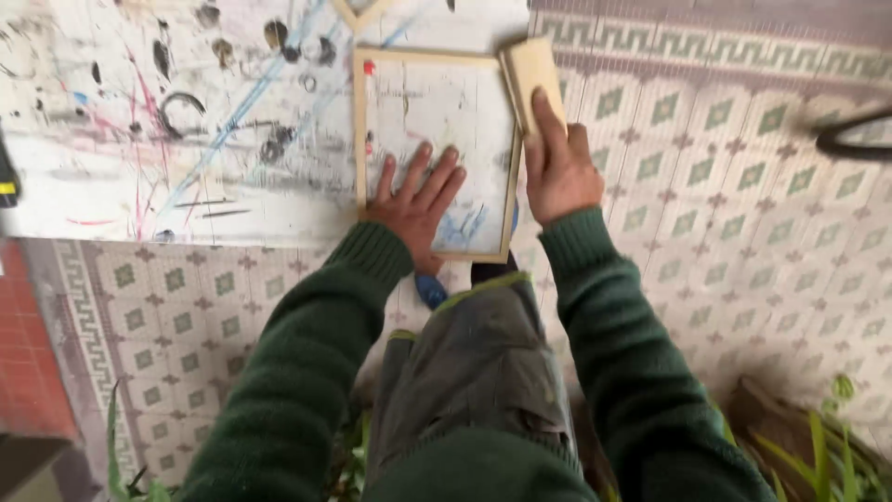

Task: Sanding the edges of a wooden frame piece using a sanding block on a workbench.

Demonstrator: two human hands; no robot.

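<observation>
At the near edge of a paint-streaked white table [186,139], a shallow wooden frame [358,130] lies flat, its lower end reaching just past the table's rim and out over the tiled floor [743,214]. Inside the frame, the left hand [415,203] presses down with fingers spread and flat on the pale panel, gripping nothing. Along the frame's right rail, the right hand [557,172] holds a small tan block [532,74] — fingers laid straight along its top, thumb side hidden, so how far the grip wraps around cannot be told. Both arms wear dark green sleeves. Left of the frame the tabletop runs wide and flat; right of the block there is open patterned floor. Green leaves [836,446] show bottom right — well apart from the hands.
</observation>
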